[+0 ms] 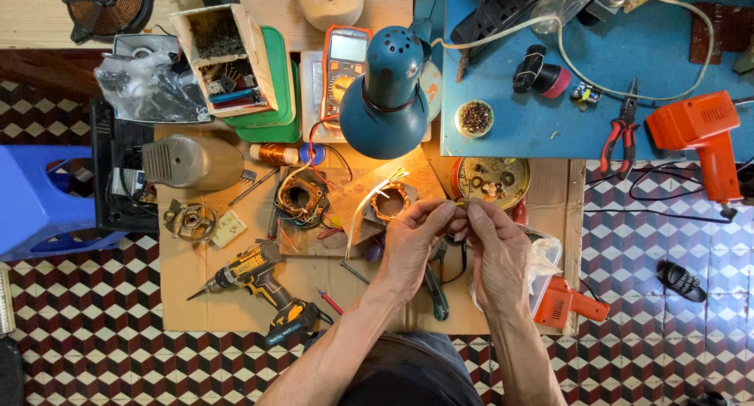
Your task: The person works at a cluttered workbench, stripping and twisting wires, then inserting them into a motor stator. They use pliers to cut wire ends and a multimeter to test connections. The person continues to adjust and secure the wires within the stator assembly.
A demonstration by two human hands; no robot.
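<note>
My left hand [410, 245] and my right hand [496, 249] meet over the cardboard sheet [196, 284], fingertips pinched together on a thin yellowish wire [459, 204]. Just beyond the fingertips sits a motor stator with copper windings [390, 201], pale leads curving off it to the left. A second copper-wound stator [299, 197] lies further left. A teal desk lamp [387, 92] shines down on the stator.
A yellow-black cordless drill [259, 279] lies at lower left, an orange tool [564, 302] beside my right wrist, and green-handled pliers [437, 292] between my forearms. A multimeter [344, 64], parts box [224, 60], red pliers [622, 135] and orange heat gun [707, 139] lie beyond.
</note>
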